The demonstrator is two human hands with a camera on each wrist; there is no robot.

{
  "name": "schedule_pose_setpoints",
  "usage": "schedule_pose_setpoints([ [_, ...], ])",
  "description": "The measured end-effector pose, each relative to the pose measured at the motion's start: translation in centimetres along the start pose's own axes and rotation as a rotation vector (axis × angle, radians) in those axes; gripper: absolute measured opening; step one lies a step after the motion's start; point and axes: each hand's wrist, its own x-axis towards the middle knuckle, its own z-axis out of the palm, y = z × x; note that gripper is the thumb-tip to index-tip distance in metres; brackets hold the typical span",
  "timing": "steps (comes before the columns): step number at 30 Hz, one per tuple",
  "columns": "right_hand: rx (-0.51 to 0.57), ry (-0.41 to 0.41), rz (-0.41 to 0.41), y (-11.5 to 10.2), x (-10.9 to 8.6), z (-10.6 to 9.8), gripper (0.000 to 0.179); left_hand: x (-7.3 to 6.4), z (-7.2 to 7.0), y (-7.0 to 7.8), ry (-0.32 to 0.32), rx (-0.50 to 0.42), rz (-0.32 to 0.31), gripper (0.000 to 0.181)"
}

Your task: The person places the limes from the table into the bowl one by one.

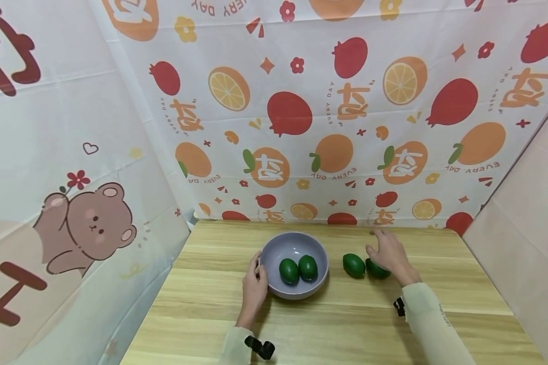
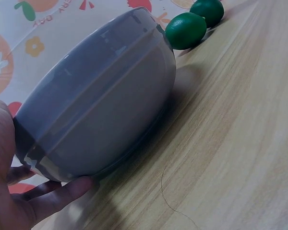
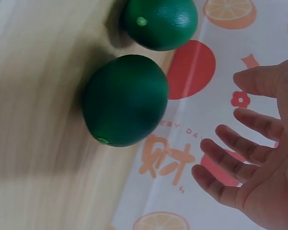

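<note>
A grey-purple bowl (image 1: 274,243) stands on the wooden table with two green limes (image 1: 289,271) inside. My left hand (image 1: 254,286) grips the bowl's left side. In the left wrist view, the fingers of that hand (image 2: 33,201) curl against the bowl's lower wall (image 2: 110,105). To the right of the bowl, two more limes lie side by side on the wood: a left lime (image 1: 353,266) and a right lime (image 1: 377,269). My right hand (image 1: 389,253) hovers over the right lime and partly covers it. Its fingers are spread and hold nothing in the right wrist view.
The wooden table (image 1: 201,294) ends at the back against a fruit-print cloth (image 1: 319,116). Cloth also hangs on the left, with a printed bear (image 1: 96,223), and a plain pale panel (image 1: 525,213) stands on the right. Small black cameras (image 1: 260,348) sit on both wrists.
</note>
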Motion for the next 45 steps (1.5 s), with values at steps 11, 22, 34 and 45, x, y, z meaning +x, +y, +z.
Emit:
schedule_pose_setpoints([
  [11,-0.028,-0.084,0.03,0.5,-0.7,1.2,0.046,0.1,0.0,0.0,0.0,0.006,-0.001,0.046],
  [22,-0.018,-0.18,0.067,0.9,-1.1,1.8,0.051,0.0,0.1,-0.1,-0.001,-0.009,-0.013,0.047],
  [34,0.002,-0.245,0.108,0.7,-1.6,2.3,0.05,-0.1,-0.1,0.1,0.002,-0.004,-0.019,0.047],
  [45,0.009,-0.272,0.104,0.9,-1.8,2.8,0.05,-0.2,0.0,0.2,0.0,-0.013,-0.02,0.046],
])
